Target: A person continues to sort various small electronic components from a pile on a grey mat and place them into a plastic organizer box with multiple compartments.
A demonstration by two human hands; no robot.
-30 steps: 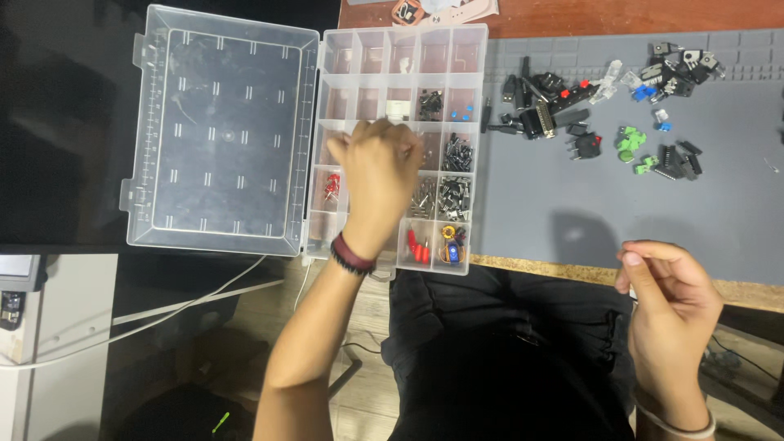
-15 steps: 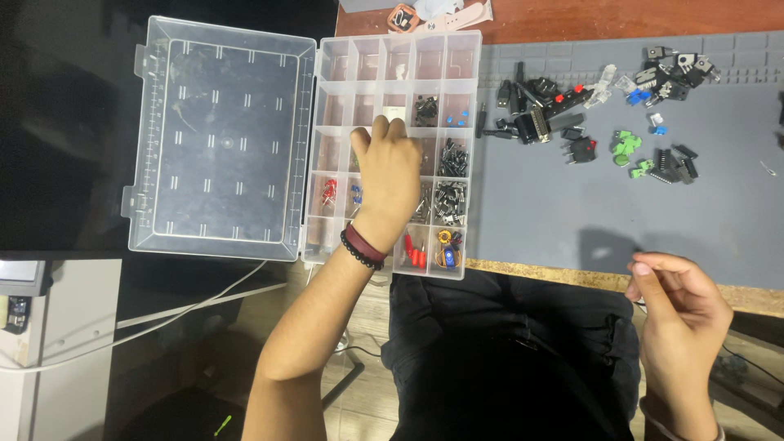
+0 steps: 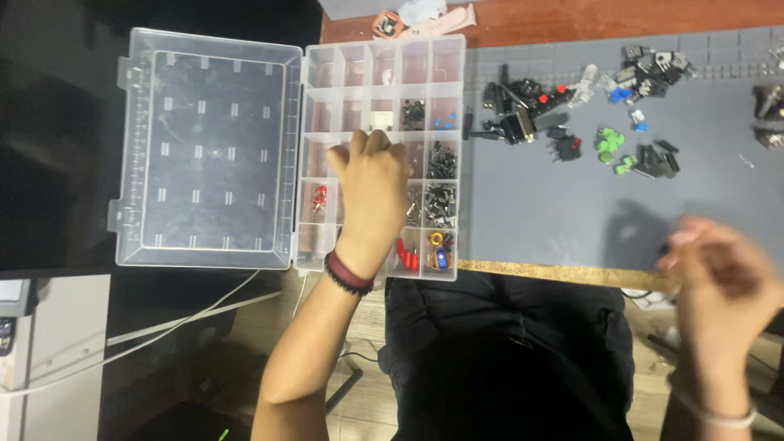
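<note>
A clear plastic organizer box point(image 3: 380, 49) lies open on the left, its lid point(image 3: 208, 151) folded out flat. My left hand point(image 3: 371, 192) rests over the box's middle compartments, back up and fingers curled down; what is under them is hidden. It wears a dark red wristband. Small parts fill some compartments: red ones point(image 3: 318, 198), blue ones point(image 3: 443, 122), and black ones point(image 3: 441, 200). My right hand point(image 3: 723, 282) is blurred at the lower right, off the front edge of the grey mat point(image 3: 555, 212). Whether it holds anything cannot be made out.
A loose heap of black, red, blue and clear electronic parts point(image 3: 572, 114) sits at the mat's far side, with green pieces point(image 3: 608, 147) beside it. The wooden table edge point(image 3: 539, 273) runs along the front. White cables point(image 3: 180, 322) hang below the box.
My right hand has swung right and down, now blurred. My left hand has stayed over the box's middle compartments, shifting only slightly.
</note>
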